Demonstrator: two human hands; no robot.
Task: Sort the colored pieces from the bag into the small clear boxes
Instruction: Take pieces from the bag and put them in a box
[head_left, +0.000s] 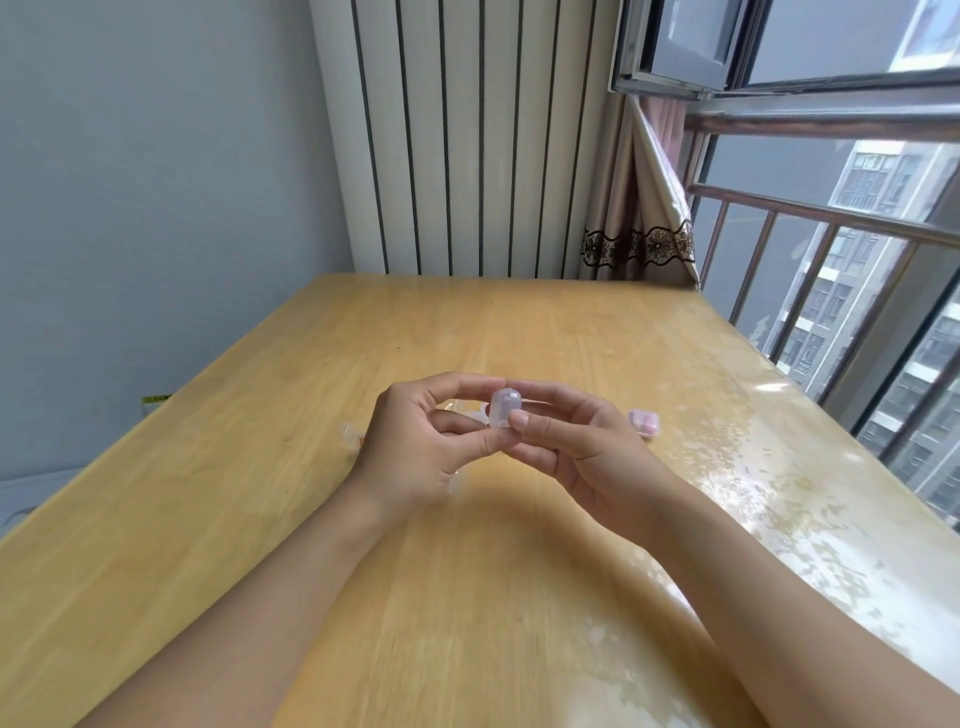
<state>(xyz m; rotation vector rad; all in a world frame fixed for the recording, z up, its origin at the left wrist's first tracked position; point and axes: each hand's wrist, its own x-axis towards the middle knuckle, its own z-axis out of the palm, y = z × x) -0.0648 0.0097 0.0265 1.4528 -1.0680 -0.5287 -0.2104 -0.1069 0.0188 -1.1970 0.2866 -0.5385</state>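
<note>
The two forearms reach in from the near edge over the wooden bench (322, 545), meeting above its middle. The left hand (415, 441) and right hand (571, 447) hold one small clear box (503, 409) between them, lifted off the bench; the fingers (519, 417) of both hands are curled and clamped on that box. A second clear box (644, 422) with pink pieces inside lies on the bench just right of the held box. More clear plastic, too blurred to identify, shows left of the held box.
</note>
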